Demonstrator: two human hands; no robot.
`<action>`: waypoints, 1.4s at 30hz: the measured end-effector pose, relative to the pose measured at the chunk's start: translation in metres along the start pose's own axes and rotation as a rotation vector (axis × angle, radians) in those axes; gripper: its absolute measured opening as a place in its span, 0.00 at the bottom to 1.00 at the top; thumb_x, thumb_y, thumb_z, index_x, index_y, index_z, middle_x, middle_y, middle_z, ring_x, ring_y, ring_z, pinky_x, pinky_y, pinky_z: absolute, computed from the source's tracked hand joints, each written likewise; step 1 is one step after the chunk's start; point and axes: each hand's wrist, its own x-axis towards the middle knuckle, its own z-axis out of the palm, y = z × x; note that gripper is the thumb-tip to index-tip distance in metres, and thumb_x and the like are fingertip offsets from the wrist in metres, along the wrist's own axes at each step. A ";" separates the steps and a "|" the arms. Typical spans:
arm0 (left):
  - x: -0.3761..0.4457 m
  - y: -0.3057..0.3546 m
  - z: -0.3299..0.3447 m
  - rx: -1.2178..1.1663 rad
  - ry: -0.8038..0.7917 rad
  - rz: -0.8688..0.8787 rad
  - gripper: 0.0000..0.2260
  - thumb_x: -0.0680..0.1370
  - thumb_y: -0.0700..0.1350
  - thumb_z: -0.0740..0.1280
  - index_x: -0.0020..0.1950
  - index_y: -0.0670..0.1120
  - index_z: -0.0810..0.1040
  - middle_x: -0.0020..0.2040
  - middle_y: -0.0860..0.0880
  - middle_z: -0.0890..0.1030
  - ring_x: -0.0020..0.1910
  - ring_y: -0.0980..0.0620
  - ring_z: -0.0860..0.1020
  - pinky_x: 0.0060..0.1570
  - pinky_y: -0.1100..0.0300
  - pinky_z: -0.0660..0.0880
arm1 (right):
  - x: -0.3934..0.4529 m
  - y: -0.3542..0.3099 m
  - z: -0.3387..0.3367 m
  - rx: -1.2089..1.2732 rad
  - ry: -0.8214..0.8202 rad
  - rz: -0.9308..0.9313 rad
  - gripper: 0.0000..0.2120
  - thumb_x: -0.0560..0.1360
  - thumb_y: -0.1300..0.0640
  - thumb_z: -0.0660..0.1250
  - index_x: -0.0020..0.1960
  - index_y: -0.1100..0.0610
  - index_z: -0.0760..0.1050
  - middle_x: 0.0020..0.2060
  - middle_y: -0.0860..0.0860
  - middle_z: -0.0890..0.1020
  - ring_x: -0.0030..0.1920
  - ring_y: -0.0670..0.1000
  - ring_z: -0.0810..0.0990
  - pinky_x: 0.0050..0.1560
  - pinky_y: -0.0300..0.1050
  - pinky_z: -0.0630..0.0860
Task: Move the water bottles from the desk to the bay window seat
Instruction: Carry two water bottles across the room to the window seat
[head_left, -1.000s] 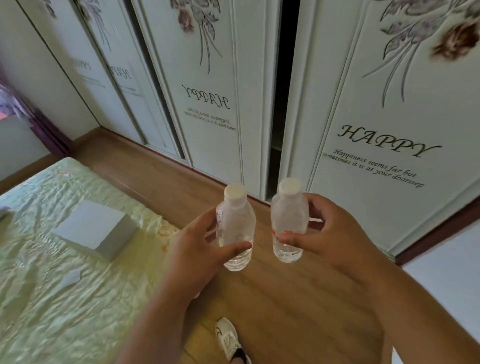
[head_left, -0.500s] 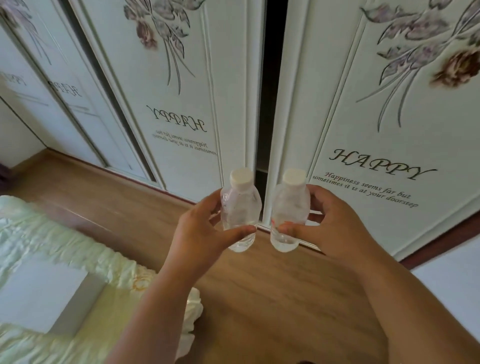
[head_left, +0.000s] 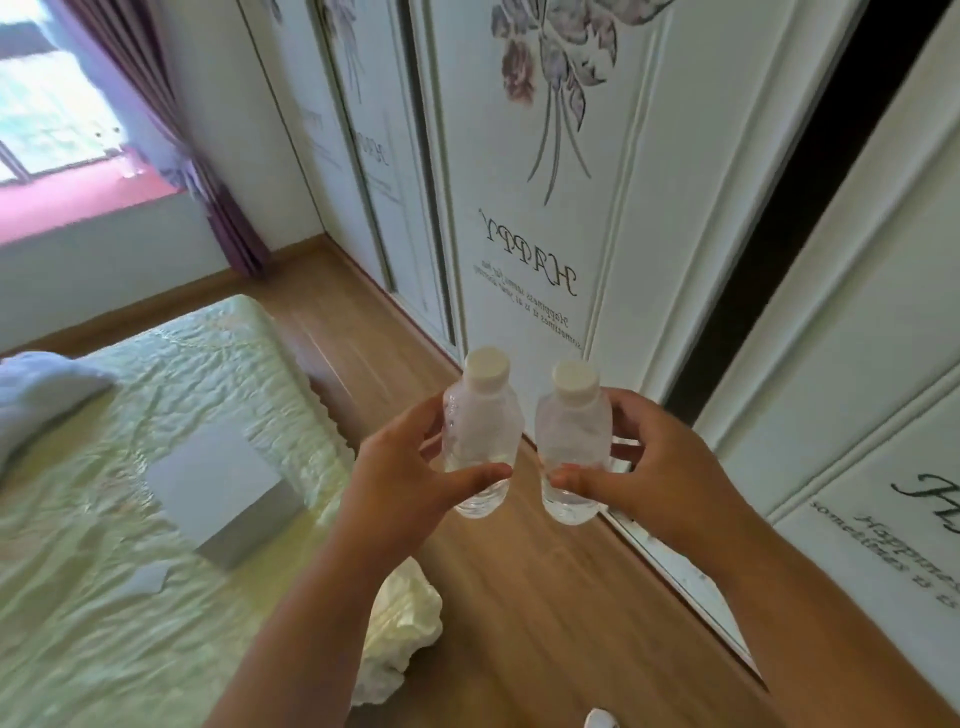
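1. I see two small clear plastic bottles with ribbed bases and round white caps, upright, side by side but apart, held over the wooden floor (head_left: 545, 613).
2. My left hand (head_left: 400, 483) grips the left bottle (head_left: 480, 431); my right hand (head_left: 660, 478) grips the right bottle (head_left: 571, 441).
3. One crinkled pale green bed (head_left: 104, 571) lies left, carrying one flat white box (head_left: 223, 493).
4. A floor strip runs between the bed edge and white wardrobe doors (head_left: 545, 208) toward the far-left window seat (head_left: 78, 202).

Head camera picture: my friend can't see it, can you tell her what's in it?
Two hands each hold a small clear water bottle upright: left hand grips the left bottle, right hand grips the right bottle. Below is a wooden floor, with a bed on the left and white wardrobe doors ahead.
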 end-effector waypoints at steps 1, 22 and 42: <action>0.003 0.002 0.002 -0.006 0.051 -0.016 0.29 0.63 0.57 0.82 0.60 0.69 0.74 0.52 0.77 0.80 0.54 0.76 0.78 0.49 0.80 0.72 | 0.014 0.000 -0.004 -0.003 -0.038 -0.029 0.36 0.61 0.38 0.82 0.64 0.33 0.69 0.56 0.29 0.78 0.57 0.36 0.79 0.54 0.35 0.74; 0.096 -0.041 -0.008 -0.095 0.296 -0.189 0.35 0.63 0.54 0.83 0.69 0.58 0.78 0.59 0.68 0.82 0.59 0.69 0.80 0.56 0.73 0.75 | 0.193 -0.018 0.012 -0.063 -0.336 -0.177 0.37 0.63 0.45 0.84 0.69 0.42 0.73 0.60 0.39 0.82 0.60 0.43 0.81 0.66 0.50 0.78; 0.306 -0.089 -0.105 -0.025 0.295 -0.141 0.33 0.63 0.57 0.82 0.67 0.61 0.77 0.54 0.74 0.80 0.55 0.76 0.78 0.50 0.79 0.72 | 0.403 -0.076 0.067 -0.077 -0.263 -0.240 0.36 0.61 0.35 0.79 0.65 0.37 0.70 0.56 0.30 0.79 0.57 0.35 0.78 0.50 0.26 0.70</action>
